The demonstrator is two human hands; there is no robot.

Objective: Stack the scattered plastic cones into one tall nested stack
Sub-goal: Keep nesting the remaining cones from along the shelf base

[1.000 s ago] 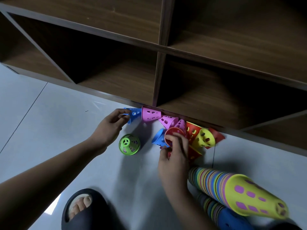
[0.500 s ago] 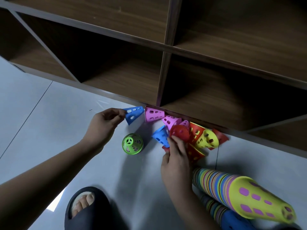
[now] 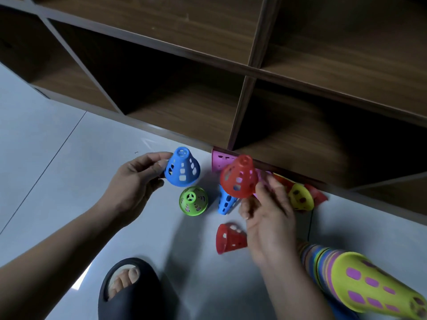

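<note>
Dark wooden shelving (image 3: 240,116) — pale tiled floor (image 3: 69,158).

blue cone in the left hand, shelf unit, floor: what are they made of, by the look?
blue cone: probably moulded plastic; uniform colour, clean cut-out holes, soft sheen.
shelf unit: wood-grain board, possibly laminate; even brown grain, matte.
floor: seemingly glossy tile; pale reflections, thin straight joint line.

Single head view, close, facing down at floor (image 3: 57,158).
</note>
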